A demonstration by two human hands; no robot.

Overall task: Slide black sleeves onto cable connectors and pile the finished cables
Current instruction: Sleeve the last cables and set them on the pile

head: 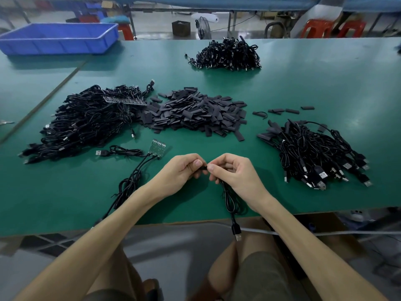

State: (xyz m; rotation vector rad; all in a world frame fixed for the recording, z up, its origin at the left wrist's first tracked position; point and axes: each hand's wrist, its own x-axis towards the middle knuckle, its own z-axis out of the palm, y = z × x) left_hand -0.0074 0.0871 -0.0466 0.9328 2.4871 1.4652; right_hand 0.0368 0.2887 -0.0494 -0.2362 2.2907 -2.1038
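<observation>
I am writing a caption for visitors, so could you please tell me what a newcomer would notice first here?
The two hands meet at the table's near edge, the left hand and right hand pinching a small black piece between them, a cable trailing down from the right. Behind them a heap of black sleeves fills the middle of the green table, with a cable pile to its left and another to its right.

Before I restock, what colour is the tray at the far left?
Blue tray, head view.

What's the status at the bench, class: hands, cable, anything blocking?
Left hand and right hand both pinched on one cable at its sleeve. USB plug dangling off table edge. Nothing blocking.
</observation>
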